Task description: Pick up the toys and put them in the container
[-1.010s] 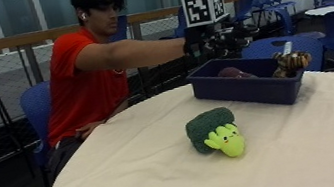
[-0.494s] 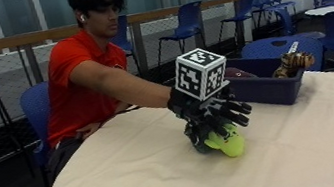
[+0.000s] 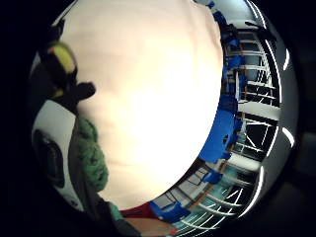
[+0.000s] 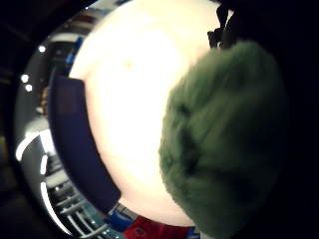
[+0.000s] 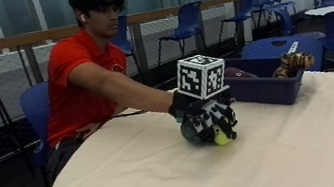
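Your gloved right hand [image 5: 208,117] sits on top of the green broccoli toy [image 5: 194,130], fingers [image 5: 224,121] curled down round it. The toy's yellow stem end [image 5: 222,138] pokes out under your fingers, resting on the cream worktop [image 5: 166,174]. The thumb side palm view shows the green plush [image 4: 227,139] right up against your palm. The blue container [image 5: 263,86] stands just behind your hand, apart from it, with a striped tiger toy [image 5: 291,62] and 1 dark toy [image 5: 239,73] inside.
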